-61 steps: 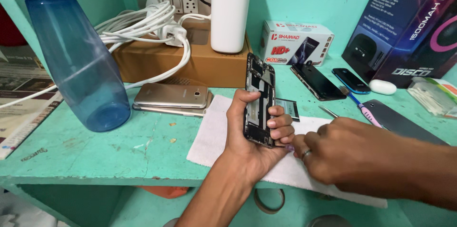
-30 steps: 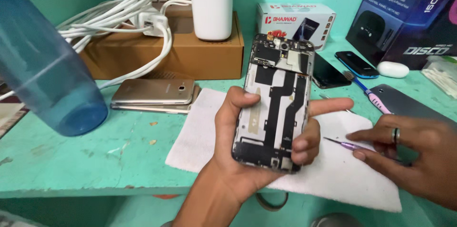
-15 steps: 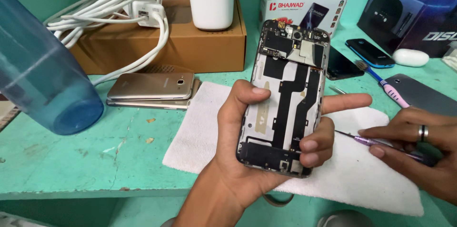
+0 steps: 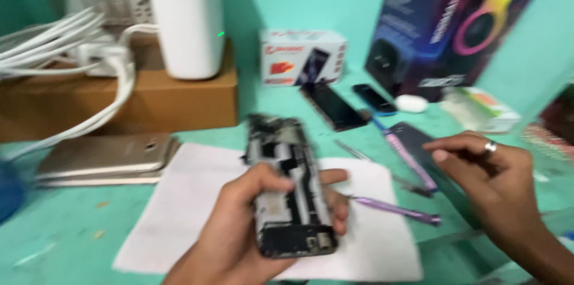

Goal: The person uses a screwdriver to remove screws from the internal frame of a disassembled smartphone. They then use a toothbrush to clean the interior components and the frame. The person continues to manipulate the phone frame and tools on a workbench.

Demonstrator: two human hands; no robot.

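Head view: left hand (image 4: 239, 231) grips an opened phone (image 4: 290, 186) over white paper (image 4: 179, 201) on the desk, right hand's (image 4: 490, 183) loosely curled fingers hover empty above a purple screwdriver (image 4: 394, 209).

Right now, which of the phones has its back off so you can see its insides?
The opened phone in the left hand, held above the white paper. The gold phones by the cardboard box and the dark phone farther back are closed.

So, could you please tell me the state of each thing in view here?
Opened phone: back off, insides showing, held in the left hand.
Right hand: empty, fingers curled.
Purple tool: lying on the white sheet.
Gold phones: stacked, face down.
Dark phone: screen off.
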